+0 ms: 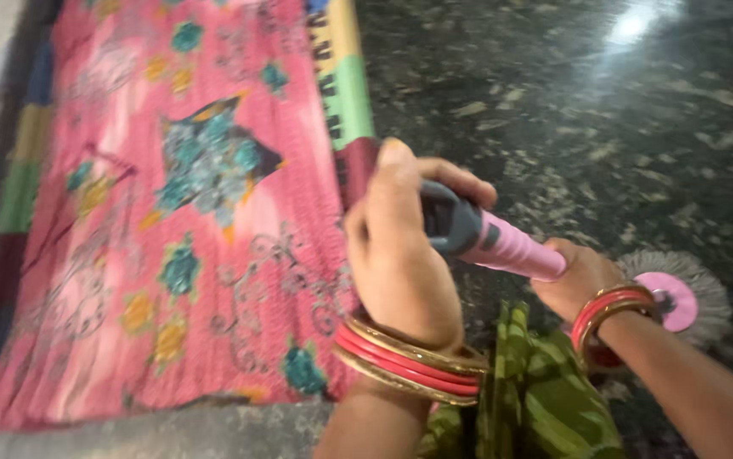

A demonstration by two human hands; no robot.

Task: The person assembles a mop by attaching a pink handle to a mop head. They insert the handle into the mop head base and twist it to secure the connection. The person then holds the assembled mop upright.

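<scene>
A dark speckled stone floor [570, 110] is seen, polished and glinting near its far right corner; a pink patterned mat [179, 221] is spread along its left side, and a round mop head [681, 297] is rested by the right edge

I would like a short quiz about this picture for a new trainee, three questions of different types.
1. True or false: both hands grip the mop handle.
2. Where is the round mop head? A) on the pink blanket B) on the dark floor C) in a bucket
3. What do both wrists wear?

Key
1. True: the left hand holds the grey end, the right hand the pink part.
2. B, the dark floor, beside the pink blanket.
3. Red and gold bangles.
</scene>
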